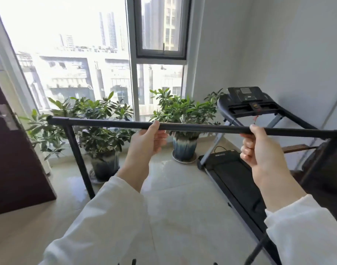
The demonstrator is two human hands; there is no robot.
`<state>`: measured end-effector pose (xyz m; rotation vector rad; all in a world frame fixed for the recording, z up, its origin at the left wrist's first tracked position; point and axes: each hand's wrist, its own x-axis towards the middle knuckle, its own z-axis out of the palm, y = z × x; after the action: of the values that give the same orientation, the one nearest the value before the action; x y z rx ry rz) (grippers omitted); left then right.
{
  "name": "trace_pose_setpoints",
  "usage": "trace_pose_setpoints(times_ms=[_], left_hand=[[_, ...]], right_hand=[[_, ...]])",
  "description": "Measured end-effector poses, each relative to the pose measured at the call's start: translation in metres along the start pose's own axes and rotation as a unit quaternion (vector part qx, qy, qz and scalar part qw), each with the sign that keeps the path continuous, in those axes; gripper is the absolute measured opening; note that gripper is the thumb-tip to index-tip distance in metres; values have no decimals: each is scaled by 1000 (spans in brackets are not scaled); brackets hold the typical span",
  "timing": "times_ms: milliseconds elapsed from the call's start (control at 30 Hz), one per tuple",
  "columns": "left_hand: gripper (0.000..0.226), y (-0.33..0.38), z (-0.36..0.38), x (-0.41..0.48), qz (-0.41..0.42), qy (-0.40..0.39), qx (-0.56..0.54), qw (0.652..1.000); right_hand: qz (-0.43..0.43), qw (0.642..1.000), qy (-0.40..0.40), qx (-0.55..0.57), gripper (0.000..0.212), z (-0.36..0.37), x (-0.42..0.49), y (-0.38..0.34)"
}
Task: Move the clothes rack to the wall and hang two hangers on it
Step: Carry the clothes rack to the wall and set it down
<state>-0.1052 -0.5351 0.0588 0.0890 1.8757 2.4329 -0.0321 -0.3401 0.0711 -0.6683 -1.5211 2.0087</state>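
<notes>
The black clothes rack (202,128) stands in front of me, its top bar running across the view at chest height. Its left post drops to the tiled floor and its right post descends at the right edge. My left hand (146,142) grips the bar near its middle, thumb over the top. My right hand (257,146) holds the bar further right, fingers curled under it. Both arms wear white sleeves. No hangers are on the visible part of the bar, and I see none elsewhere.
Potted green plants (104,131) and a second pot (184,148) line the big window ahead. A black treadmill (238,169) stands against the white wall (297,54) on the right. A dark brown door (14,159) hangs open at the left.
</notes>
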Motion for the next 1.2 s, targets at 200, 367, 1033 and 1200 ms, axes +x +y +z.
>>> trace_pose_setpoints(times_ms=[200,367,1033,1200], left_hand=[[25,32,-126,1,11,90,4,996],[27,63,-236,-8,31,192,15,981],[32,138,-533,-90,110,566,27,817],[31,150,-588,-139,128,624,26,770]], right_hand=[[14,996,-85,8,30,113,-45,39],[25,986,-164,-11,30,220,-92,70],[120,842,-525,5,27,541,-282,167],[141,803,-579,-12,27,587,-355,184]])
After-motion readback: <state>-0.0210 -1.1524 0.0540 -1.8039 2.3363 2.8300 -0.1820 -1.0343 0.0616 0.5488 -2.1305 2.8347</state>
